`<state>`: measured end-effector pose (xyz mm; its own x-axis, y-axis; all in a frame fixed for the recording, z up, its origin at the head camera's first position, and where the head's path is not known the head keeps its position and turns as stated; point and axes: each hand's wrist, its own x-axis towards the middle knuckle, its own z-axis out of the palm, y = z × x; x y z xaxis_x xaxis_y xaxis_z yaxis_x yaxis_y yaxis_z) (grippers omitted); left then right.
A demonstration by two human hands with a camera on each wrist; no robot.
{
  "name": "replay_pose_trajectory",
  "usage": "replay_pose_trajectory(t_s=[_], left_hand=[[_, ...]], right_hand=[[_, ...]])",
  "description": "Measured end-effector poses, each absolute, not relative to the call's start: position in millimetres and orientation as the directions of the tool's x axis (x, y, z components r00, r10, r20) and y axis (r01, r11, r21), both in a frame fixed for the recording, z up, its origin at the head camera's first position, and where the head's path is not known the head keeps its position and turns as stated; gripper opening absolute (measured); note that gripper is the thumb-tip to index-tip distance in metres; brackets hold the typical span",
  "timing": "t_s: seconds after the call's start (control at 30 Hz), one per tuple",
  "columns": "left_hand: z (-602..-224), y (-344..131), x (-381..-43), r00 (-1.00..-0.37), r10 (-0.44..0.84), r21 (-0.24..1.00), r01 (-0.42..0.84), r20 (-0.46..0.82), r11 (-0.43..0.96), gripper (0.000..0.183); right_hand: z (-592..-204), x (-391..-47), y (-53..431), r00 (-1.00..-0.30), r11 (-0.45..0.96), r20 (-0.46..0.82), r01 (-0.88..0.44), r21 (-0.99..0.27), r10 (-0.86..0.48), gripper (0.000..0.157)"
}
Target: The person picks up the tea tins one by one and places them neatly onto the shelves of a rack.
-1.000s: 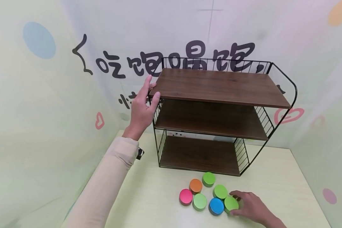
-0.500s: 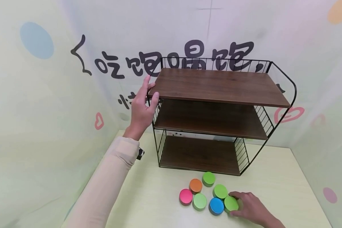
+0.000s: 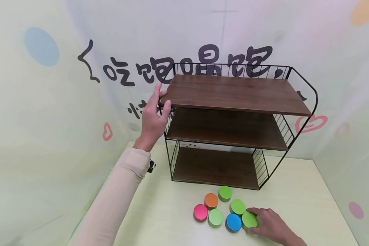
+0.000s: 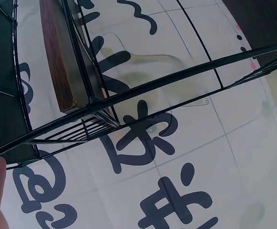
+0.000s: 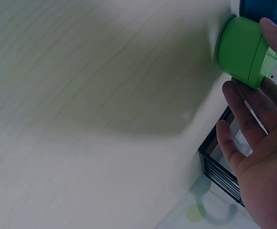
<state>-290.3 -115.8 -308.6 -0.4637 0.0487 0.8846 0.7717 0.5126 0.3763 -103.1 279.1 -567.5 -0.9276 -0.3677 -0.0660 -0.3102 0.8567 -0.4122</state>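
A three-tier shelf rack (image 3: 233, 94) of dark wood boards in a black wire frame stands on the table. My left hand (image 3: 153, 120) holds its upper left corner, thumb at the front edge and fingers along the side frame. In the left wrist view, only fingertips (image 4: 0, 167) show, against the black wire. My right hand (image 3: 272, 223) pinches a round green tin (image 3: 249, 219) between thumb and fingers. That tin (image 5: 241, 51) stands upright on the table, beside a blue tin (image 3: 233, 222) and another green tin (image 3: 237, 207).
Farther left are a pink tin (image 3: 200, 212), an orange tin (image 3: 211, 200), a pale green tin (image 3: 215, 218) and another green tin (image 3: 225, 193). The lowest shelf board (image 3: 215, 167) lies just behind them. A printed curtain (image 3: 126, 30) surrounds the pale table (image 3: 301, 177).
The right thumb and fingers have drawn in slightly against the green tin. The left hand keeps its place on the rack, and the tins have not moved.
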Motion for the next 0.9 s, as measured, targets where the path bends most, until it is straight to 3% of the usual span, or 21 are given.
replay_pose_trajectory(t_s=[0.3,0.9], left_hand=[[-309.0,-115.5,-290.3,-0.462,0.053,0.373,0.773,0.885,0.514,0.056],[-310.0,-116.3,-291.8,-0.446,0.054,0.356,0.775,0.893,0.522,0.056]], right_hand=[[-563.7,-104.8,280.8,-0.906,0.84,0.008,-0.396,-0.37,-0.424,0.061],[-508.1,-122.9,287.1,-0.833,0.782,0.27,-0.55,-0.294,-0.484,0.052]])
